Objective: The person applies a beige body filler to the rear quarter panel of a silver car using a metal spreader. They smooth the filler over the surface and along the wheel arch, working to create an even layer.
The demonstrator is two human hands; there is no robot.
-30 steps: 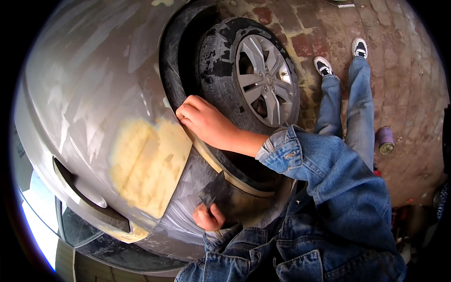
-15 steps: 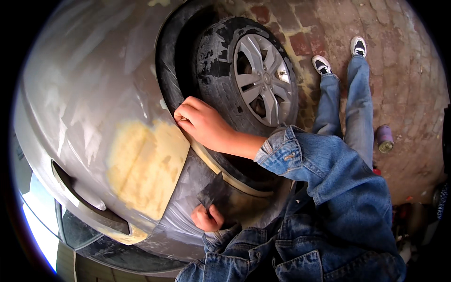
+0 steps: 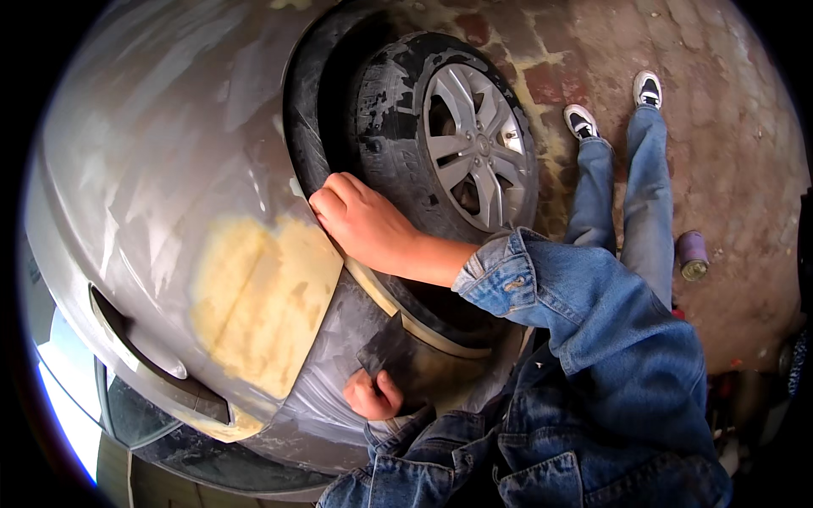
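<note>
My right hand (image 3: 364,222) is closed at the edge of the grey car's wheel arch, its fingers curled against the panel. Anything under those fingers is hidden. Lower down, my left hand (image 3: 373,395) pinches a dark piece of sandpaper (image 3: 384,341) beside the scuffed grey bumper (image 3: 318,364). Left of my right hand, the fender (image 3: 157,161) carries a patch of yellowish filler (image 3: 258,309) that reaches the panel seam. A strip of the same pale colour (image 3: 377,288) runs along the arch lip below that hand.
The dusty tyre (image 3: 394,144) with its silver alloy wheel (image 3: 478,144) is just beyond my right hand. A headlight (image 3: 140,334) sits at lower left. My shoes (image 3: 582,122) are on the brick paving (image 3: 728,152), and a purple can (image 3: 693,254) stands near my legs.
My right hand has shifted slightly left along the arch edge. My left hand and the sandpaper have stayed almost still.
</note>
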